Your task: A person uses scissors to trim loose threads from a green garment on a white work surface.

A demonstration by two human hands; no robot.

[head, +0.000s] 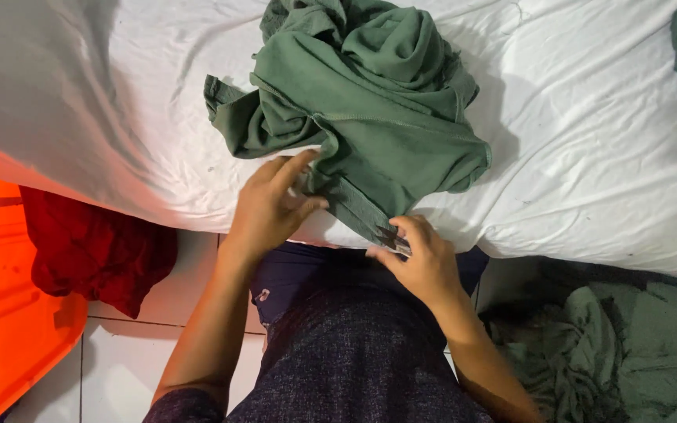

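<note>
Lying bunched, the green garment (362, 94) ran upper-left to lower-right; left hand (268, 207) and right hand (421, 262) pinched its hem, apart.

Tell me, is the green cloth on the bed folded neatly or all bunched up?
Bunched up. The green cloth lies in a rumpled heap on the white sheet, while the left hand and right hand pinch its lower edge.

Home bedroom: white-sheeted bed (589, 141), tiled floor (135, 360)

Dark speckled clothing (354, 352), bare forearms.
</note>
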